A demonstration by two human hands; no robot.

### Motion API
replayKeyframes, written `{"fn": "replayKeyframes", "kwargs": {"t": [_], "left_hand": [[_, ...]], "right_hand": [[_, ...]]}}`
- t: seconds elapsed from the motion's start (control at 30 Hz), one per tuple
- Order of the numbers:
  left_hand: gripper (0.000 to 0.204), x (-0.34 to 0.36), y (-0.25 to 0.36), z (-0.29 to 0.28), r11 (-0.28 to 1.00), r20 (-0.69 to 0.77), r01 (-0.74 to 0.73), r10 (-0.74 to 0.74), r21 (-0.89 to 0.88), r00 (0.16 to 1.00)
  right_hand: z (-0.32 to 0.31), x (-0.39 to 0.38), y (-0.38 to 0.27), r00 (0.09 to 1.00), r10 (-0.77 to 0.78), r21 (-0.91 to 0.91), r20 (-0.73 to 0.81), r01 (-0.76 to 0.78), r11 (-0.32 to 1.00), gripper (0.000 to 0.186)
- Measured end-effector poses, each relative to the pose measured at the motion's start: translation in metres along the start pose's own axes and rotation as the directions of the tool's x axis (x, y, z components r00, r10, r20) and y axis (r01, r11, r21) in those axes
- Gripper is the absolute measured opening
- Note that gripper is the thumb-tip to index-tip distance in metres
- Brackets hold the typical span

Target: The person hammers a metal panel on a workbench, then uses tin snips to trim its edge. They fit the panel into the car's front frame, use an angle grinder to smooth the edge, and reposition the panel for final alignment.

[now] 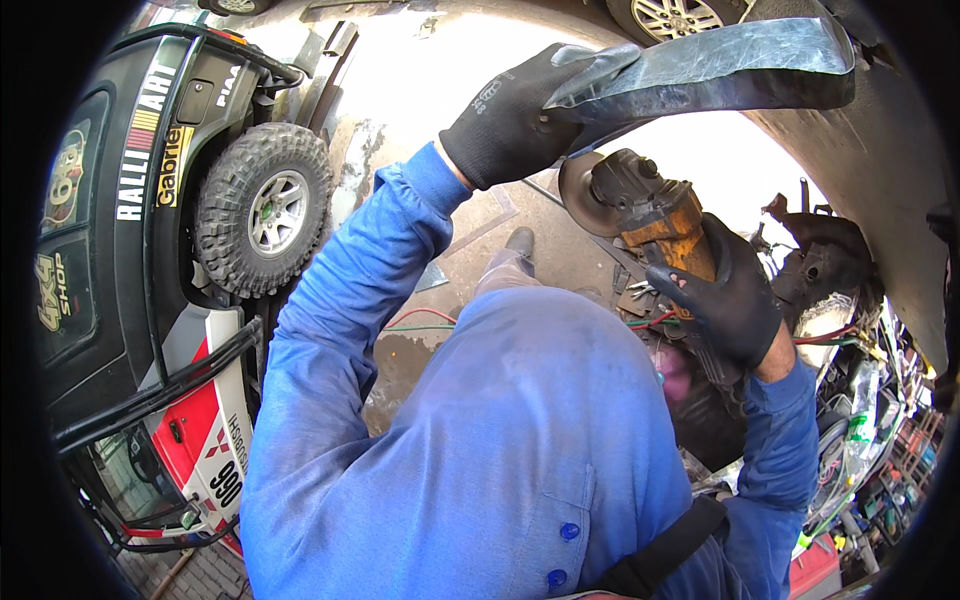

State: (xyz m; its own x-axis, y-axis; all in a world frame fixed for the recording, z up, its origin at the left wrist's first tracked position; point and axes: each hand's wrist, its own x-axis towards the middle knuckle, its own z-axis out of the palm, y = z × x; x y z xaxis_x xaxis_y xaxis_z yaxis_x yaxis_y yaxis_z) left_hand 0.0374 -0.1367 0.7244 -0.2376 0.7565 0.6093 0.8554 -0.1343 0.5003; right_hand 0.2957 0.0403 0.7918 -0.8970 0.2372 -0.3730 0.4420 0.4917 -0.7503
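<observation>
My left hand (515, 125), in a black glove, is closed on one end of a bent sheet-metal piece (715, 62). The piece is long, shiny and grey, and stretches away to the upper right. In my right hand (735, 300), also black-gloved, is an angle grinder (665, 225) with a worn yellow-orange body, my fingers wrapped round it. Its disc (588, 195) is just below my left hand and the metal, apparently apart from them. Whether the disc is spinning I cannot tell.
A dark off-road vehicle (110, 210) with a knobbly tyre (262, 210) stands at the left. Red and green hoses (650, 322) cross behind me. Cluttered tools and a plastic bottle (862, 405) are at the lower right. Another car's wheel (675, 18) shows at the top.
</observation>
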Motion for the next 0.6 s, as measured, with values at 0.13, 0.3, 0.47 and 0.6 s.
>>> {"fn": "replayKeyframes", "kwargs": {"t": [0.13, 0.3, 0.47, 0.6], "left_hand": [[0.050, -0.001, 0.005, -0.003, 0.999, 0.015, -0.029, 0.028, 0.042, 0.999], [0.055, -0.002, 0.001, -0.001, 0.996, -0.031, -0.063, 0.065, 0.056, 0.997], [0.055, -0.002, -0.002, 0.001, 0.993, -0.034, -0.107, 0.109, 0.051, 0.993], [0.055, -0.004, 0.001, -0.002, 0.991, -0.037, -0.105, 0.108, 0.077, 0.993]], "right_hand": [[0.002, -0.001, 0.005, 1.000, -0.003, 0.001, -0.006, 0.003, 1.000, 0.077], [0.003, -0.002, 0.002, 1.000, -0.023, 0.027, 0.014, 0.022, 0.999, 0.073], [0.004, -0.003, -0.004, 1.000, -0.010, 0.005, -0.001, 0.010, 1.000, 0.070], [0.005, -0.005, -0.003, 1.000, -0.003, -0.024, -0.009, 0.003, 1.000, 0.071]]}}
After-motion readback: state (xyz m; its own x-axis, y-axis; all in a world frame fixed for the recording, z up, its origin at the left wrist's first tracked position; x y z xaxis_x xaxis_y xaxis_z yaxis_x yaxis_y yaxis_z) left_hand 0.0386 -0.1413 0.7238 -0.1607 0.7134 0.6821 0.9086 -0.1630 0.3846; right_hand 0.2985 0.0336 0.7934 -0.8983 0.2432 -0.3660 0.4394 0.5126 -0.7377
